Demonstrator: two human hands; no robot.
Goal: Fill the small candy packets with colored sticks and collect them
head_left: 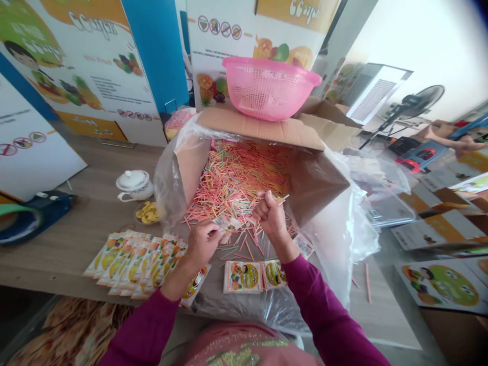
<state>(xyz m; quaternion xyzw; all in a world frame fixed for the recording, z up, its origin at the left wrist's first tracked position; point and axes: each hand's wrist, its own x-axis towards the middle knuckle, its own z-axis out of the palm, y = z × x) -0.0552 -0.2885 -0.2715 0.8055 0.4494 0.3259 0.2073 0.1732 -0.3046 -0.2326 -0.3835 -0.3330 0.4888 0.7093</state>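
My left hand (pixel 204 243) pinches a small printed plastic sachet (pixel 225 223) at its top edge. My right hand (pixel 270 213) sits close by, its fingers closed on a few thin sticks at the fingertips. Just beyond lies a large heap of thin pink, orange and green sticks (pixel 236 178) inside a cardboard box (pixel 297 134) lined with a clear plastic bag (pixel 343 239). Some sticks have spilled onto the plastic below my hands. A fanned row of filled printed sachets (pixel 131 264) lies left of my left hand, and two printed packets (pixel 243 277) lie under my hands.
A pink plastic basket (pixel 269 86) rests on the box flap. On the wooden table (pixel 87 203) stand a white lidded pot (pixel 134 185), yellow pieces on a small dish (pixel 147 213) and a blue tape dispenser (pixel 34 216). Printed boards lean around.
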